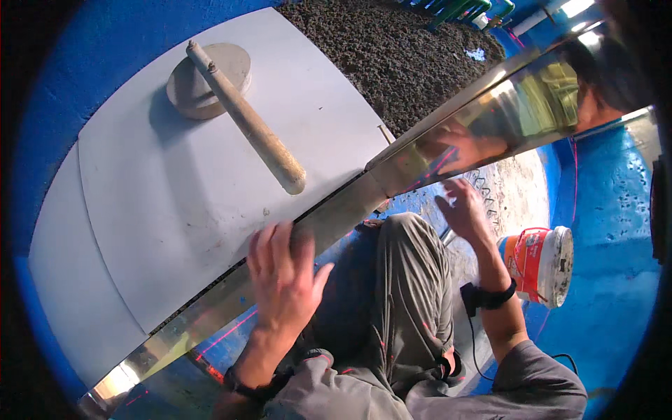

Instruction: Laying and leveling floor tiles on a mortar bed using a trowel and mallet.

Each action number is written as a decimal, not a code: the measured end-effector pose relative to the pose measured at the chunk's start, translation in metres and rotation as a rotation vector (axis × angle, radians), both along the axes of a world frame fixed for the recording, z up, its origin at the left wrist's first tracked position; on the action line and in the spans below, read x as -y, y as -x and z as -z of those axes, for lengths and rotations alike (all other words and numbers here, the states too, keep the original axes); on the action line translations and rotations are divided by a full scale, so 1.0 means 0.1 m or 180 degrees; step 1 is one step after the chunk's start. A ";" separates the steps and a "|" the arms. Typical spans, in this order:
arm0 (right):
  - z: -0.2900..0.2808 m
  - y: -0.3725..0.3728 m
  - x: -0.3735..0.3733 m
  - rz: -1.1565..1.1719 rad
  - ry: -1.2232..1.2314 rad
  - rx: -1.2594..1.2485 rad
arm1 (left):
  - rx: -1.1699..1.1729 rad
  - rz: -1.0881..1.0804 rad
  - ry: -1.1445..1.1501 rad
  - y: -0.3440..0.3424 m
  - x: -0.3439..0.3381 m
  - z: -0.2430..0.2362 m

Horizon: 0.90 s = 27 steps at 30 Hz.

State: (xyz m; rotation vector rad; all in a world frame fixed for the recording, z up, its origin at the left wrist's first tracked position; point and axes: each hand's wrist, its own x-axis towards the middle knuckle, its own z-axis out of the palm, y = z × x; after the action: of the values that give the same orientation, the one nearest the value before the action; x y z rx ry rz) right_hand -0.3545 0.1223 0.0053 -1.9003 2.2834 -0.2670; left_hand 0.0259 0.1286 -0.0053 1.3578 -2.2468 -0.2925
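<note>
My left hand (283,283) has its fingers spread, slightly blurred, at the lower edge of a white board (140,182), beside a long shiny metal straightedge (336,213); I cannot tell if it touches either. My right hand (465,210) is open with curved fingers just below the straightedge's upper section, which mirrors it. On the board lies a round pale pad (192,91) with a long light-colored handle (255,133) across it, reaching toward the board's middle. A second white sheet (70,245) shows at the left.
Dark granular mortar (364,56) lies beyond the board, near green pipes (455,10) at the top. A white bucket with a red-orange label (532,262) stands right of my right arm, beside a blue wall (609,238). My bent knee (409,238) is between my arms.
</note>
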 end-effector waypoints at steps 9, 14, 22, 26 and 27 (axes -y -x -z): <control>0.18 -0.14 -0.40 -0.0038 -0.0191 0.0553 | -0.0026 0.0152 -0.0010 0.51 0.41 0.02; 0.29 0.17 -0.61 0.0228 -0.0002 0.0509 | -0.0043 -0.0047 0.0201 0.27 0.28 0.01; 0.41 0.58 -0.91 0.0653 0.0020 0.0410 | 0.0247 -0.0800 0.0424 -0.91 -0.62 0.16; 0.46 0.77 -1.16 0.1191 0.0114 0.0207 | -0.0511 -0.1539 0.0763 -1.40 -1.32 0.41; 0.45 0.85 -1.26 0.1337 0.0093 0.0269 | -0.0667 -0.1702 0.0812 -1.39 -1.36 0.58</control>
State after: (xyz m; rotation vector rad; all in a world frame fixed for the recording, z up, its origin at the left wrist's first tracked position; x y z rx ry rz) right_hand -0.4396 0.2486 -0.0395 -1.3710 2.6096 -0.4228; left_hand 0.1651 0.2647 -0.0628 1.6317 -1.6128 0.0379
